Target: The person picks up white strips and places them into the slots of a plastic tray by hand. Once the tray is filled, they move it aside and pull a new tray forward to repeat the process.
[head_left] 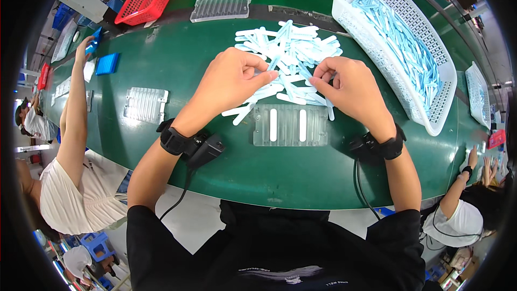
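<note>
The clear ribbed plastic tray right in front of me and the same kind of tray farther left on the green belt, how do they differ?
The clear ribbed plastic tray in front holds two white strips in its slots; the clear ribbed plastic tray farther left shows none. The front one lies below both hands and touches the strip pile; the left one lies alone. Both lie flat on the green belt.

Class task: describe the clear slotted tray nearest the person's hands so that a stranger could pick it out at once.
Start at the green belt and find the heap of pale blue strips. Just below it, between the wrists, lies a clear slotted tray. Unlike the other clear trays, it already holds two white strips.
</note>
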A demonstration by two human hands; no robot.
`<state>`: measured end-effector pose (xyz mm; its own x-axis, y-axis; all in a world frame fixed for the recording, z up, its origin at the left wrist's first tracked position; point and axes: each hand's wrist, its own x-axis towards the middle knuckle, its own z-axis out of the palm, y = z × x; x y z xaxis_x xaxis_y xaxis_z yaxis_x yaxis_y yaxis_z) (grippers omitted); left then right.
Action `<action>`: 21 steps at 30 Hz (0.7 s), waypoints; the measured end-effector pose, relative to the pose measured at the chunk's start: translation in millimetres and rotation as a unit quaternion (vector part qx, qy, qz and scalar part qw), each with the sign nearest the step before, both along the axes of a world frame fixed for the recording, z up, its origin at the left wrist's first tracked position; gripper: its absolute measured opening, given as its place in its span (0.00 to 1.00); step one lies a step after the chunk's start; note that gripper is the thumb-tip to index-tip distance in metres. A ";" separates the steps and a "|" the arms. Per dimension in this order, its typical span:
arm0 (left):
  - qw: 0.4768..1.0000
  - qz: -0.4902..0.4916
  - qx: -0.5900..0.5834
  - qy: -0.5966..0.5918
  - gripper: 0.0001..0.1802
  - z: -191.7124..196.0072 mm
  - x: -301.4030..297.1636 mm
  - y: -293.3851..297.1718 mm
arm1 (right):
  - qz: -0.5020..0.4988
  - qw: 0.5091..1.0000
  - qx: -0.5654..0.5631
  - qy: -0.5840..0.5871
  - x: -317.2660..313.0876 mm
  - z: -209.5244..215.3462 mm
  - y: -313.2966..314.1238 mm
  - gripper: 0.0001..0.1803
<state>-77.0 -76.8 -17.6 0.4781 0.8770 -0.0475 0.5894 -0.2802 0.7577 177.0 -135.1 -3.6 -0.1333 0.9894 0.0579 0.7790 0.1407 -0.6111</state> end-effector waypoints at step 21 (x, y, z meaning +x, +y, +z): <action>0.992 -0.025 0.043 -0.113 0.11 -0.9 -14.5 -23.9 | -0.056 0.859 -0.145 0.487 19.6 -12.2 -28.4 0.14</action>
